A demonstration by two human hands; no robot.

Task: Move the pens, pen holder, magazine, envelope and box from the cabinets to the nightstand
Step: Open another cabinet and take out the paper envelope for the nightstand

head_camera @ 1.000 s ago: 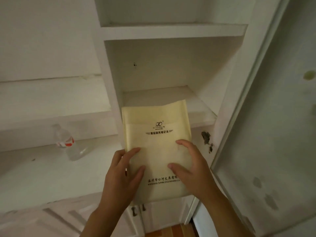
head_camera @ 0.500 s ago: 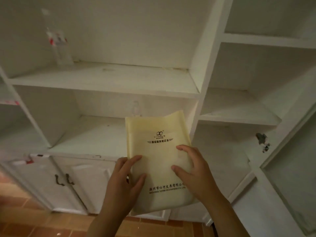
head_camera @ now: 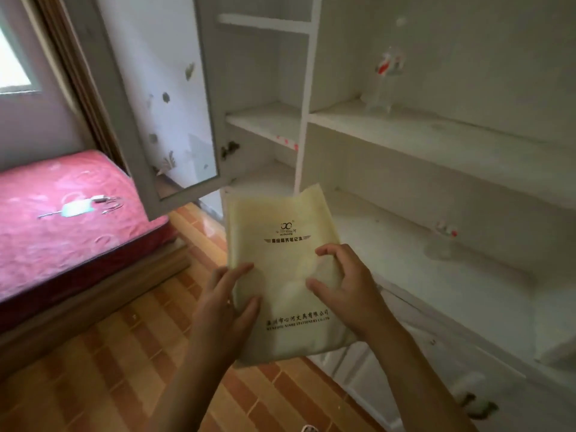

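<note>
The pale yellow envelope (head_camera: 285,269) is held up in front of the white cabinet (head_camera: 436,157), out in the air over the floor and clear of every shelf. It is a flat, soft-looking rectangle with rounded upper corners, a small logo and a line of dark print near its top and two more printed lines near its bottom. The left hand (head_camera: 226,302) grips its left edge, thumb on the front face and fingers curled round behind. The right hand (head_camera: 346,288) grips the right edge, thumb and forefinger bent in a pinch on the front.

Half a second ago the envelope was in the same two-handed hold before the middle shelves; the view has since swung left, so the cabinet now lies to the right and far, and a bed and a window have come in on the left.

A glass-paned cabinet door (head_camera: 162,98) with faded leaf decals stands open on the far left of the shelves. A clear plastic bottle (head_camera: 388,79) with a red label stands on an upper shelf, blurred; a second blurred bottle (head_camera: 442,241) is on the lower ledge, to the right of the envelope. The bed has a pink patterned mattress (head_camera: 62,219) on a wooden base, with a small pale object and a cord lying on it. The floor (head_camera: 103,363) is orange-brown tile in brick-like strips.
</note>
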